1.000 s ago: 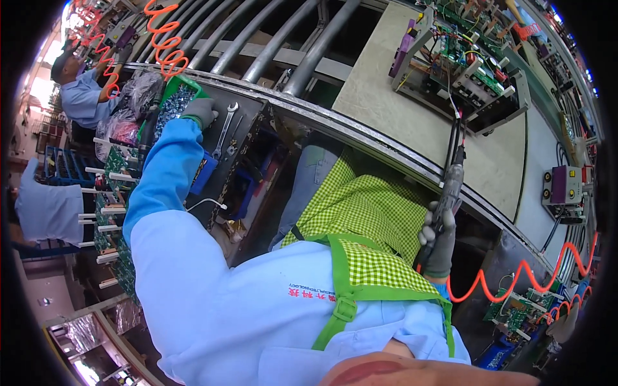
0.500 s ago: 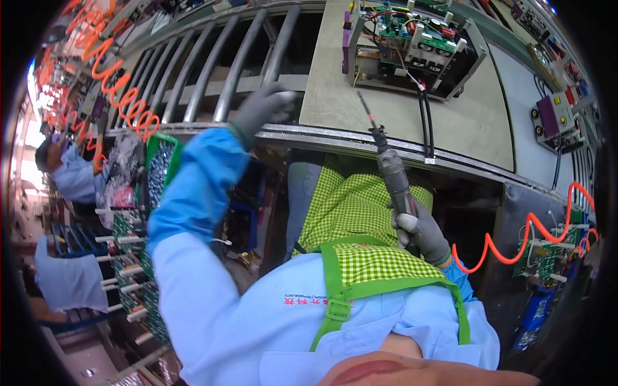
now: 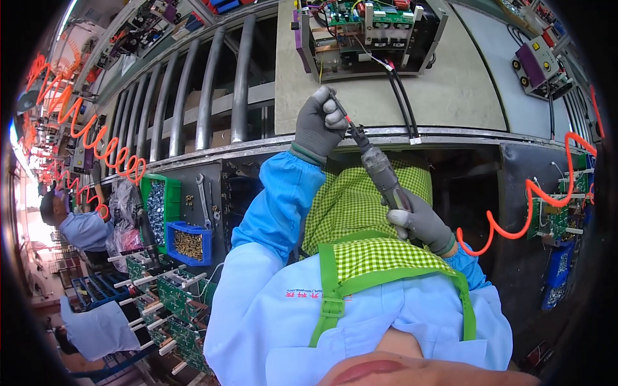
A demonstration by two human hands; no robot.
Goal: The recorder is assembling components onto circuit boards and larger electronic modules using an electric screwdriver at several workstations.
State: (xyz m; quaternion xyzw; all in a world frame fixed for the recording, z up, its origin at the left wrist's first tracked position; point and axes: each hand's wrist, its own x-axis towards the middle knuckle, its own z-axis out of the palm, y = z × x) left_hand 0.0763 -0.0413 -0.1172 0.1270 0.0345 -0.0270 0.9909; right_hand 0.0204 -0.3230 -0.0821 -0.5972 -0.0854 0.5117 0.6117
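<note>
My right hand (image 3: 421,225), in a grey glove, is wrapped around a grey power screwdriver (image 3: 383,175), whose long bit slants up to the left. At the bit's tip is my left hand (image 3: 320,122), also gloved, its fingers curled closed; whatever they pinch is too small or hidden to make out. Just beyond, on the bench, stands an open electronics unit (image 3: 370,40) with green circuit boards, a purple panel and a dark metal frame. Two black cables (image 3: 400,100) run from it toward the bench's near edge and end in a white connector.
Metal rollers (image 3: 209,90) lie left of the board. At my left are a green bin (image 3: 172,204) of silver fasteners, a blue bin (image 3: 205,248) of brass-coloured screws and wrenches (image 3: 205,201). An orange coiled hose (image 3: 529,219) hangs at right. Co-workers (image 3: 84,228) are at far left.
My left hand has moved right from over the rollers to the screwdriver's bit, its fingers now closed. My right hand keeps its hold on the screwdriver. The view has shifted, bringing the bins into sight.
</note>
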